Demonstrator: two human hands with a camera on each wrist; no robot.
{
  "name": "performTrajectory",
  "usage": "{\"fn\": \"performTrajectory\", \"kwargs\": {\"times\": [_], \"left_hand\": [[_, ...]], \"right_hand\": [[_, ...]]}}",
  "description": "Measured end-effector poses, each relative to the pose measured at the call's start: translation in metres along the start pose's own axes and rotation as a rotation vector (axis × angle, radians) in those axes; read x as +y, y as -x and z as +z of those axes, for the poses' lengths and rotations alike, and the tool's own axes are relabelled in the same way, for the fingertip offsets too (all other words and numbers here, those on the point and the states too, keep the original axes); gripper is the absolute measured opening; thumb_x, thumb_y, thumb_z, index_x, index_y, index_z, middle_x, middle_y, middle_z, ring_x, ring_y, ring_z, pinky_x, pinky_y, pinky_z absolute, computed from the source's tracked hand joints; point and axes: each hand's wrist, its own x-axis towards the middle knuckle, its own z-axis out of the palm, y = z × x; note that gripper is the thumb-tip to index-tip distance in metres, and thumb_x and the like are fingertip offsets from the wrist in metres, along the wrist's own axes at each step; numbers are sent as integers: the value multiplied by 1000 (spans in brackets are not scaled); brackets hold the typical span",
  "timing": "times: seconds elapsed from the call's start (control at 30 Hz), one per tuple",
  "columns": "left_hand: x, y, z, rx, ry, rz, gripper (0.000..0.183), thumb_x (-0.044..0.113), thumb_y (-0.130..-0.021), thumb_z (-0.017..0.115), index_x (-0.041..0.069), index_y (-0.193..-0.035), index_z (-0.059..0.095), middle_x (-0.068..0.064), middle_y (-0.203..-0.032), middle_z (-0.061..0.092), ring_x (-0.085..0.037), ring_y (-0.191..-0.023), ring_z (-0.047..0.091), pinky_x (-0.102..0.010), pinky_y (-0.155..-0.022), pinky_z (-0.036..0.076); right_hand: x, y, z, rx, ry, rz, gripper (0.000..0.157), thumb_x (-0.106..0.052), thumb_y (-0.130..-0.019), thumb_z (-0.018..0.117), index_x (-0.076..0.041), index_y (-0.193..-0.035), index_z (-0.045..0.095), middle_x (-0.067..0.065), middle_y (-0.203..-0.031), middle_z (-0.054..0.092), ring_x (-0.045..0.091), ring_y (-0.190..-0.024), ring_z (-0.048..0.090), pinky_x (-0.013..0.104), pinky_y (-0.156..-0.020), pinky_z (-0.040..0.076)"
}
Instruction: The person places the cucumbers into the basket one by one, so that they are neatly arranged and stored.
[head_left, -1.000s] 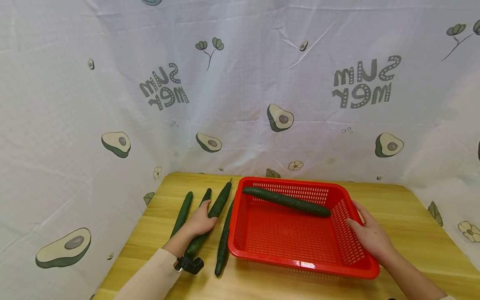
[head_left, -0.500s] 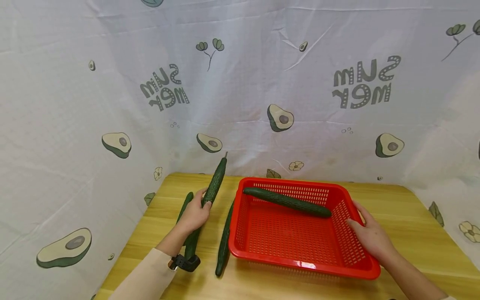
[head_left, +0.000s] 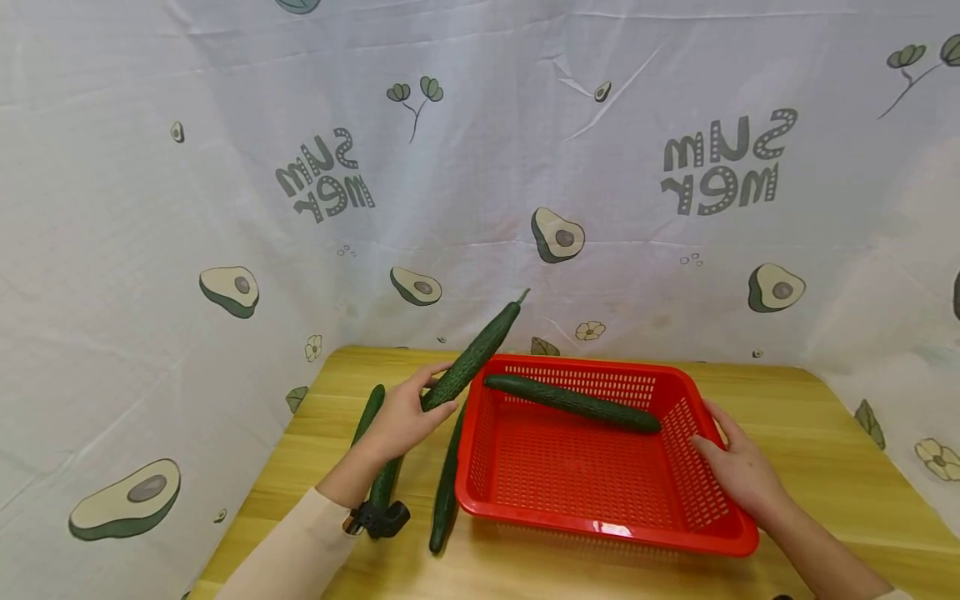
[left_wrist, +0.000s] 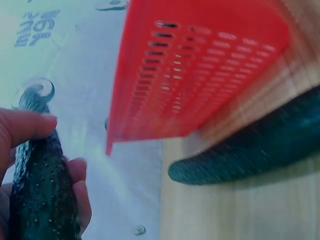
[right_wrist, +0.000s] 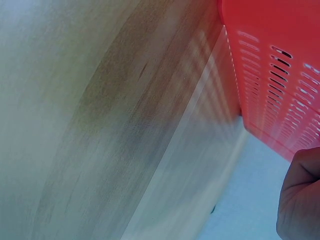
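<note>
My left hand (head_left: 411, 417) grips a dark green cucumber (head_left: 480, 350) raised at a slant, its thin stem end pointing up and right near the basket's back left corner. The left wrist view shows thumb and fingers wrapped round the bumpy cucumber (left_wrist: 41, 190). My right hand (head_left: 738, 467) holds the right rim of a red plastic basket (head_left: 600, 533), thumb over the inner side. Inside the basket, along its back, lies one cucumber (head_left: 573, 402). In the right wrist view, part of the right hand (right_wrist: 302, 200) shows against the basket's slotted wall (right_wrist: 280, 85).
Another cucumber (head_left: 446, 500) lies on the wooden table (head_left: 525, 575) close along the basket's left side. Farther left are a cucumber (head_left: 371, 412) and one more (head_left: 384, 487), partly hidden by the left hand and wrist. A printed white curtain (head_left: 480, 167) hangs behind and beside the table.
My left hand has lifted a cucumber off the table, then carried it right toward the basket, tilting it further rightward. The right hand and the basket have stayed put.
</note>
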Motion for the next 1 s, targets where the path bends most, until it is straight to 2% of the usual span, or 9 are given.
{"fn": "performTrajectory", "kwargs": {"times": [0.07, 0.13, 0.23, 0.33, 0.53, 0.77, 1.0], "left_hand": [[6, -2, 1, -45, -30, 20, 59, 20, -92, 77, 21, -146, 55, -14, -126, 69, -13, -66, 61, -29, -64, 53], [10, -4, 4, -85, -80, 50, 58, 22, -91, 79, 21, -144, 57, -11, -127, 69, -14, -68, 64, -31, -67, 54], [18, -7, 8, -149, -142, 100, 55, 23, -90, 79, 19, -141, 60, -8, -129, 70, -20, -92, 72, -38, -81, 58], [28, -12, 12, -209, -201, 155, 51, 23, -89, 80, 15, -136, 62, -6, -130, 70, -26, -118, 67, -44, -98, 56], [45, -26, 23, -304, -328, 231, 46, 25, -87, 82, 16, -130, 66, -1, -127, 70, -22, -116, 66, -42, -102, 54], [60, -48, 35, -383, -454, 275, 47, 31, -88, 81, 22, -132, 68, 2, -131, 70, -17, -118, 65, -37, -103, 53], [73, -67, 52, -423, -534, 298, 46, 34, -88, 81, 28, -132, 70, 8, -129, 71, -15, -116, 66, -34, -97, 55]], "right_hand": [[0, 0, 0, 1, -3, -2, 72, -38, -111, 35, -19, -165, -9, 40, -129, 50, 20, -77, 71, 41, -63, 63], [0, 0, 0, 2, -4, -3, 72, -38, -111, 35, -19, -165, -9, 40, -129, 51, 20, -76, 71, 41, -63, 63], [-1, 1, 0, 3, -5, -2, 72, -37, -111, 36, -20, -165, -8, 39, -127, 52, 20, -76, 71, 41, -63, 63], [-1, 1, 0, 4, -3, 1, 72, -37, -111, 36, -20, -165, -9, 38, -126, 53, 20, -76, 71, 41, -62, 63], [-1, 1, -1, 7, -5, 1, 71, -37, -111, 36, -20, -165, -8, 38, -125, 53, 20, -76, 71, 41, -62, 63], [-1, 1, 0, 12, -5, -12, 71, -36, -111, 37, -19, -165, -7, 37, -121, 56, 21, -75, 71, 42, -61, 62], [-2, 2, 0, 7, -7, -8, 72, -36, -111, 37, -19, -165, -7, 37, -122, 55, 21, -74, 71, 41, -61, 62]]}}
